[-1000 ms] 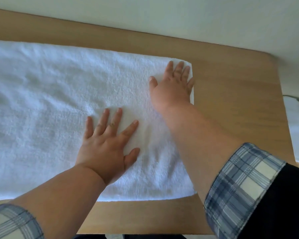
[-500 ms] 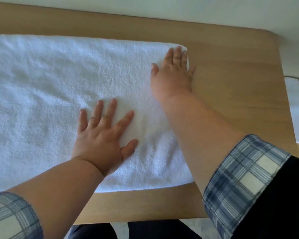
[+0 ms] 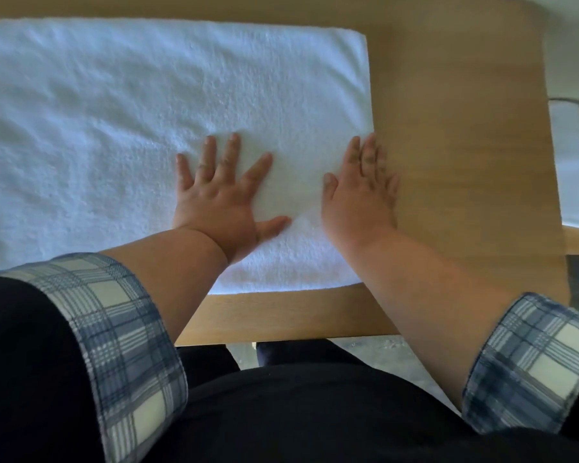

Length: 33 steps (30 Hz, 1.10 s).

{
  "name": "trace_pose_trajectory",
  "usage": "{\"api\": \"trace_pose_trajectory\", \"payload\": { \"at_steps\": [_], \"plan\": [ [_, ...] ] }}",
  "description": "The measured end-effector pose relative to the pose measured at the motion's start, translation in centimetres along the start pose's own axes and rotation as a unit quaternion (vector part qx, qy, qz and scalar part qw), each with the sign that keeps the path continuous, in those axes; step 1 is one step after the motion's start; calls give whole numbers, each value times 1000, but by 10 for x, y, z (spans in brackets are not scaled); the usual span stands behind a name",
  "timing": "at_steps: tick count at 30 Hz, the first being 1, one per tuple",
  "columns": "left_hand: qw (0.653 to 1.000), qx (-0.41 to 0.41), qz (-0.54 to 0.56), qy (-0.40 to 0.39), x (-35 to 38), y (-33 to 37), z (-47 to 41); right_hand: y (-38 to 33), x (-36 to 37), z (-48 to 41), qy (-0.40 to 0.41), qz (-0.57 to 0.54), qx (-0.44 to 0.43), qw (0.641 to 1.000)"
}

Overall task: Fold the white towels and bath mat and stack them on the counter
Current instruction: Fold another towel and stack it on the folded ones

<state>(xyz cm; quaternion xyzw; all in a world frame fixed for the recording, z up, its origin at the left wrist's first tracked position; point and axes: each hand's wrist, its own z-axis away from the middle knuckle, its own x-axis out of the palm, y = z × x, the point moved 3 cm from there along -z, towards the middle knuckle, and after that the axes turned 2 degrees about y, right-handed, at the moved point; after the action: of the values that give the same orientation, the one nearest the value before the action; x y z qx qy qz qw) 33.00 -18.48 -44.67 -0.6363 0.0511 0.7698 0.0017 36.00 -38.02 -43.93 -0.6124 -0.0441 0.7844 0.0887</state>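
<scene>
A large white towel (image 3: 141,121) lies flat on the wooden counter (image 3: 458,155), running off the left edge of the view. My left hand (image 3: 221,202) presses flat on the towel with fingers spread, near its right end. My right hand (image 3: 361,198) lies flat along the towel's right edge, fingers together and straight, partly over the bare wood. Neither hand grips anything.
Bare wood stretches to the right of the towel and along the counter's near edge (image 3: 281,315). More white fabric (image 3: 575,162) shows beyond the counter's right side. My dark clothing and plaid cuffs fill the lower view.
My right hand slid from the towel's far right corner back toward me along its right edge. The left hand stayed pressed on the towel. The camera tilted down.
</scene>
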Motion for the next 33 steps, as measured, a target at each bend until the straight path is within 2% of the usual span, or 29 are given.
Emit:
{"api": "trace_pose_trajectory", "payload": {
  "at_steps": [2, 4, 6, 10, 14, 16, 20, 23, 25, 28, 31, 33],
  "plan": [
    [1000, 1, -4, -3, 1, 2, 0, -21, 2, 16, 24, -19, -98, 995],
    [1000, 2, -4, -7, 1, 2, 0, -38, 10, 29, 4, -13, -180, 984],
    [1000, 19, 4, -9, 3, 1, 3, -35, 15, 31, -32, 4, -173, 984],
    [997, 70, -13, -38, 7, -15, 32, -22, 16, 36, -53, 86, -187, 977],
    [998, 13, -18, -58, 6, -65, 61, -25, 14, 33, -55, 117, -195, 972],
    [998, -13, -19, -51, 7, -94, 77, -32, 12, 35, -56, 142, -229, 961],
    [998, -23, -20, -56, 16, -128, 108, -98, 21, 54, -66, 126, -328, 934],
    [997, -39, 3, -66, 17, -148, 126, -178, 33, 64, -59, 49, -339, 938],
    [993, -92, 34, -67, 15, -172, 135, -225, 40, 62, -63, 15, -314, 947],
    [968, -236, 64, -55, 11, -233, 153, -273, 52, 53, -81, 37, -286, 954],
    [925, -363, 110, -39, 10, -291, 178, -306, 65, 62, -82, 72, -329, 938],
    [907, -395, 143, -33, 10, -307, 197, -331, 77, 80, -90, 105, -389, 911]
  ]
}}
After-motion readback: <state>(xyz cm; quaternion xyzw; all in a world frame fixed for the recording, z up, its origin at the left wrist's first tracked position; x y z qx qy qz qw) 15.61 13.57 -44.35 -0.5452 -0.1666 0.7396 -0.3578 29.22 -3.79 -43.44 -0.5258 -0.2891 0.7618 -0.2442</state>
